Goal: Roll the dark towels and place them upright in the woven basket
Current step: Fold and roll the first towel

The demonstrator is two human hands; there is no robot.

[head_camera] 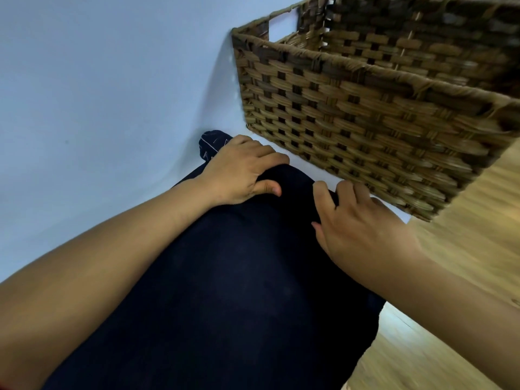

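A dark navy towel (pixel 230 291) lies spread flat on a white surface and fills the lower middle of the view. My left hand (pixel 239 173) grips its far edge, fingers curled over the fold and thumb tucked under. My right hand (pixel 357 226) grips the same far edge further right, fingers hooked over the cloth. Just beyond both hands stands the woven basket (pixel 351 114), brown wicker with an open top; what it holds is hidden. A second dark cloth (pixel 211 143) with thin light lines peeks out behind my left hand.
The white surface (pixel 98 108) stretches away to the left. A wooden floor (pixel 464 249) shows at the right and lower right, past the surface's edge. The basket sits close to that right edge.
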